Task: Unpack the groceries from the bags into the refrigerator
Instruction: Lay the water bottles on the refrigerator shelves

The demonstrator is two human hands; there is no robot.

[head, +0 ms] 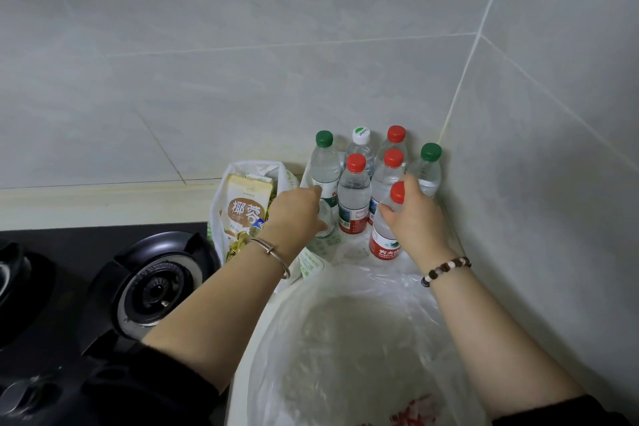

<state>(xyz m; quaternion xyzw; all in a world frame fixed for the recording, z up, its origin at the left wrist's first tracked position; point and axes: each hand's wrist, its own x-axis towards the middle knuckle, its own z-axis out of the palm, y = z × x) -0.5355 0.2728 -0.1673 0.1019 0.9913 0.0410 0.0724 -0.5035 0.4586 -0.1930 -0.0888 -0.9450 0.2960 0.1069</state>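
- The red-capped bottle [383, 235], clear smooth plastic with a red label, stands upright in the counter corner. The right hand [418, 218] is clamped round its shoulder.
- The left hand [294, 214] curls round a green-capped bottle [325, 169] low down.
- Five more bottles [353, 194] crowd just beyond the fingers.
- Likely step: gathering bottles for the refrigerator, which is out of view. Next, a straight lift clear of the neighbours.
- Left of the fingers, a glossy carton [243, 211] sits in a thin bag [218, 204].
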